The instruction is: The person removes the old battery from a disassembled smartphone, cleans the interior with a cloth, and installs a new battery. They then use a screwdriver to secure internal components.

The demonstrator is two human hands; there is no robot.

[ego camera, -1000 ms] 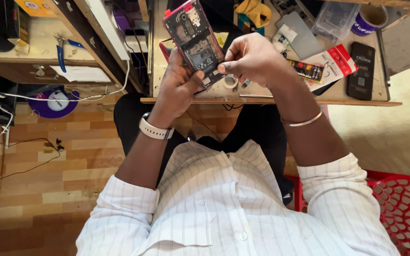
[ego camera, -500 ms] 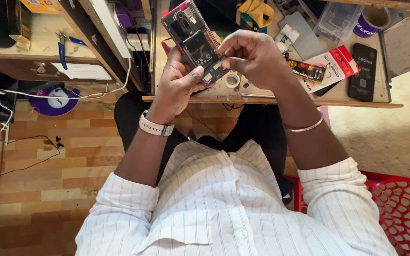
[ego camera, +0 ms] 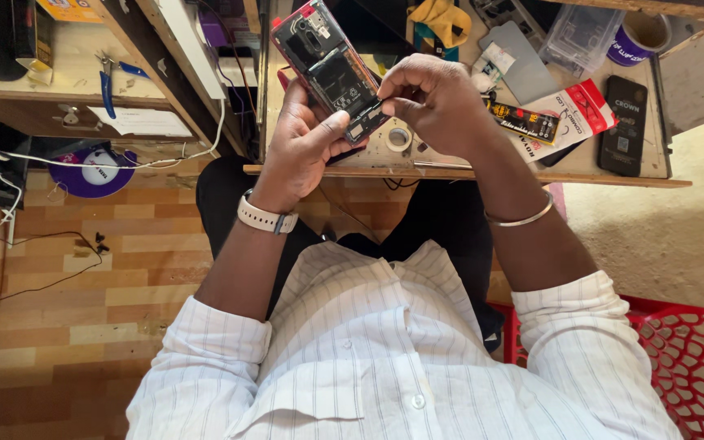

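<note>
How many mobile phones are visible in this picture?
2. One opened phone, back cover off, is held by the left hand while the right hand works on it. One black phone lies on the desk, right side. Clutter may hide others.

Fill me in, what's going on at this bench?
A person seated at a cluttered wooden desk holds an opened phone with its back cover off, insides showing. The left hand grips it from below, thumb on its lower edge. The right hand pinches something small at the phone's lower end; what it is, I cannot tell. A roll of tape and another phone lie on the desk.
</note>
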